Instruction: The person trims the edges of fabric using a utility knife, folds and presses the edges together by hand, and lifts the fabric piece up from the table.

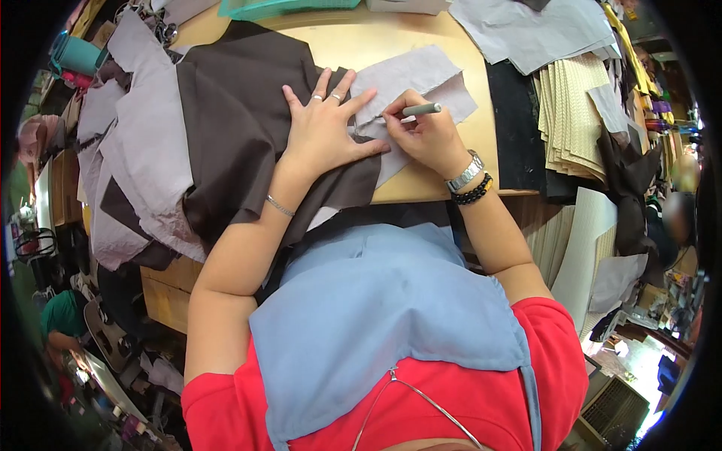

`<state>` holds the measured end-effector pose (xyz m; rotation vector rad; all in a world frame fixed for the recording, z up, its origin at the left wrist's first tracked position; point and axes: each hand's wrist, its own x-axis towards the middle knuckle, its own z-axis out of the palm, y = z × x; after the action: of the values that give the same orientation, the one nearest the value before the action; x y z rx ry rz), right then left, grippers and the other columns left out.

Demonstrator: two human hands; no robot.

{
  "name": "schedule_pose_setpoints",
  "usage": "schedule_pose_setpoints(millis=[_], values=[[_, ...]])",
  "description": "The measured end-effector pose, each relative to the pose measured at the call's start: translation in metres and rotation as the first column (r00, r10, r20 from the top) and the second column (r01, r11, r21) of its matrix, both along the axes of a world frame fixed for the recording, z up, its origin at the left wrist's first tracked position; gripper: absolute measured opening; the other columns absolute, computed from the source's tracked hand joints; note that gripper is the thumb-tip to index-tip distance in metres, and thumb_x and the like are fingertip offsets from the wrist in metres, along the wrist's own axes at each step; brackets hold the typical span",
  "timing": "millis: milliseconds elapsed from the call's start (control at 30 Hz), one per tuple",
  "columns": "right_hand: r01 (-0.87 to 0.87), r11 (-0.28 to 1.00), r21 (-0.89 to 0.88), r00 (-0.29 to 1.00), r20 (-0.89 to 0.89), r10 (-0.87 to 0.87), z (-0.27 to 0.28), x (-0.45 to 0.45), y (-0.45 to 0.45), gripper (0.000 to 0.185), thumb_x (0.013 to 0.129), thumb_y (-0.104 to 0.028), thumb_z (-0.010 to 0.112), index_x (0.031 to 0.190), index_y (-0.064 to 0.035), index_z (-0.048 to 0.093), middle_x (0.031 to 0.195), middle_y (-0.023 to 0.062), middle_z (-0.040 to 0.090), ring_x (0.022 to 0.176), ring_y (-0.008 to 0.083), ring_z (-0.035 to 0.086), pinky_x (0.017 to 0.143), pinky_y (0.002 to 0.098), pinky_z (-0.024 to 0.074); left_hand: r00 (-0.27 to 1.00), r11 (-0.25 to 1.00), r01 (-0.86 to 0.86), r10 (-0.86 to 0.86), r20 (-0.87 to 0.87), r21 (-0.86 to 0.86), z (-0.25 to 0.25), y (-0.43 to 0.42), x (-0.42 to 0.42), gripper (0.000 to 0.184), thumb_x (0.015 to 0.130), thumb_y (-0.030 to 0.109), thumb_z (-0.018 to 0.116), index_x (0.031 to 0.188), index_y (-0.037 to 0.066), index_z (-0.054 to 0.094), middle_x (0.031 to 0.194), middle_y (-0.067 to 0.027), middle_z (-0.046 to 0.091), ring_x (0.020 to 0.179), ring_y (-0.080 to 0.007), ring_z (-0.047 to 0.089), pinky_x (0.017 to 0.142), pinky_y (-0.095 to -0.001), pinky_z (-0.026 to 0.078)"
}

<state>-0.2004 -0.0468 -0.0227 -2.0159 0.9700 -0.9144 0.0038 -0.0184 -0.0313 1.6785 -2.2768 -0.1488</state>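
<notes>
My left hand (325,131) lies spread, palm down, on dark brown material (233,113) and the edge of a pale grey-lilac piece (410,75), with rings on two fingers. In my right hand (429,135) is a grey pen (423,110), its tip end down at the pale piece close to my left fingertips. Between the hands a small part of a light shape shows, mostly hidden by the left thumb and fingers. The pieces rest on a light wooden table (481,143).
More pale sheets (143,143) hang over the table's left side. A teal tray (289,6) stands at the back. Pale sheets (534,34), a stack of cream textured sheets (575,113) and black material (515,128) lie on the right. A person in green (64,316) is at far left.
</notes>
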Motion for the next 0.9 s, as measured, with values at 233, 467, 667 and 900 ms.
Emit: schedule_pose_setpoints(millis=[233, 467, 667, 900], values=[[0.071, 0.997, 0.004, 0.997, 0.031, -0.071, -0.005, -0.002, -0.004, 0.011, 0.087, -0.006, 0.070, 0.093, -0.0036, 0.061, 0.081, 0.0099, 0.068, 0.071, 0.0185, 0.070, 0.060, 0.0286, 0.0548, 1.000, 1.000, 0.000, 0.000, -0.008, 0.003, -0.001, 0.000, 0.000, 0.091, 0.064, 0.078, 0.072, 0.140, 0.031, 0.058, 0.157, -0.0096, 0.040, 0.147, -0.0391, 0.030, 0.102, -0.0846, 0.013], [0.249, 0.967, -0.052, 0.964, 0.108, -0.242, -0.011, -0.029, -0.025, 0.010, 0.088, -0.004, 0.069, 0.091, -0.0028, 0.059, 0.081, 0.0076, 0.066, 0.074, 0.0148, 0.068, 0.063, 0.0276, 0.0562, 1.000, 1.000, -0.003, 0.003, 0.002, 0.024, 0.002, 0.000, 0.000, 0.089, 0.066, 0.078, 0.071, 0.141, 0.030, 0.058, 0.158, -0.0099, 0.039, 0.149, -0.0387, 0.026, 0.102, -0.0842, 0.012], [0.024, 0.992, 0.122, 0.930, 0.362, -0.067, -0.015, -0.013, -0.008, 0.010, 0.091, -0.006, 0.069, 0.094, -0.0010, 0.060, 0.087, 0.0044, 0.065, 0.079, 0.0102, 0.066, 0.066, 0.0250, 0.0558, 1.000, 1.000, -0.027, 0.027, 0.000, 0.015, -0.001, -0.007, -0.004, 0.078, 0.072, 0.073, 0.070, 0.137, 0.032, 0.061, 0.158, -0.0104, 0.040, 0.149, -0.0382, 0.026, 0.102, -0.0845, 0.012], [0.034, 0.984, 0.177, 0.975, 0.210, -0.071, -0.009, -0.005, -0.002, 0.009, 0.091, -0.006, 0.067, 0.094, 0.0001, 0.061, 0.085, 0.0049, 0.067, 0.079, 0.0106, 0.068, 0.064, 0.0261, 0.0571, 0.999, 0.999, -0.027, 0.027, 0.021, 0.036, 0.003, -0.008, -0.007, 0.076, 0.070, 0.071, 0.073, 0.136, 0.034, 0.062, 0.158, -0.0107, 0.040, 0.149, -0.0378, 0.027, 0.102, -0.0842, 0.012]])
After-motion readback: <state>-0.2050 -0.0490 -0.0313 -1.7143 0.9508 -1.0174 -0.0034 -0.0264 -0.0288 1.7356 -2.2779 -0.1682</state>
